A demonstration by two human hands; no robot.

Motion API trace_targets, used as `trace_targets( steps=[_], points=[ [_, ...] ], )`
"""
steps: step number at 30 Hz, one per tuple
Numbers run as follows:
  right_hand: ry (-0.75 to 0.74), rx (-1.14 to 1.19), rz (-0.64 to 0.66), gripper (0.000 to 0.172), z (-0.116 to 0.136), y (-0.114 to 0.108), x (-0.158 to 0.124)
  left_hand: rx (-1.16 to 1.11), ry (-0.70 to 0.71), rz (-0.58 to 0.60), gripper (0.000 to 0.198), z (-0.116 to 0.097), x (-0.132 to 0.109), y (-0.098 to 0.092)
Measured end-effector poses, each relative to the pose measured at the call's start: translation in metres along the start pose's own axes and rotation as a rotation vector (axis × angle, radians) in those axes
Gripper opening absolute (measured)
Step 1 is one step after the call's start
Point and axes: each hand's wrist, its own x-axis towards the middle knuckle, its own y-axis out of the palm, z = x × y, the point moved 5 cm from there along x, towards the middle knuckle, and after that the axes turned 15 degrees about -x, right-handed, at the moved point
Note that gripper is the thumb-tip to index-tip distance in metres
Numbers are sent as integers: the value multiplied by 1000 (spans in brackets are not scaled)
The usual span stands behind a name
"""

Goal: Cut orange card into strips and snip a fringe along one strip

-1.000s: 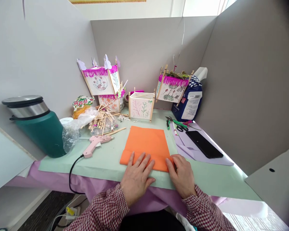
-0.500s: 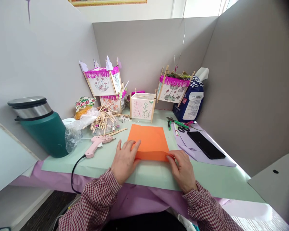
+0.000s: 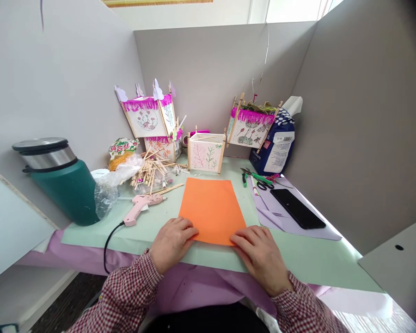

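A sheet of orange paper [image 3: 211, 208] lies on the pale green table covering in front of me, its whole face plain with no fold showing. My left hand [image 3: 171, 241] pinches its near left corner, fingers on top and the thumb at the near edge. At the near right corner, my right hand [image 3: 261, 253] has its fingers bent over the paper; its thumb is partly hidden below. To the left of the sheet is a pink glue gun [image 3: 140, 208] with a black cord.
A green bottle [image 3: 64, 185] and a pile of small sticks [image 3: 151, 173] are on the left. Paper lanterns [image 3: 206, 152] stand behind the sheet. Pliers [image 3: 258, 176], scissors [image 3: 265, 185] and a black phone [image 3: 296, 208] lie to the right. Grey partitions enclose the table.
The folded strip along the paper's near edge is no longer visible; the sheet now shows flat. Its near edge sits closer to me. Both hands moved to its near corners.
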Motion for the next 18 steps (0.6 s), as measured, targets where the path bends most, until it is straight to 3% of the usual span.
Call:
trace_targets(
  steps=[7,13,18],
  points=[
    [188,164,77,25,-17,17,8,-228,-215,-69,23,14,2,-6],
    [346,110,222,29,-30,30,23,-145,-366,-129,28,24,6,-5],
    [384,16,303,28,-36,39,30,-108,-460,-111,25,32,10,-1]
  ],
)
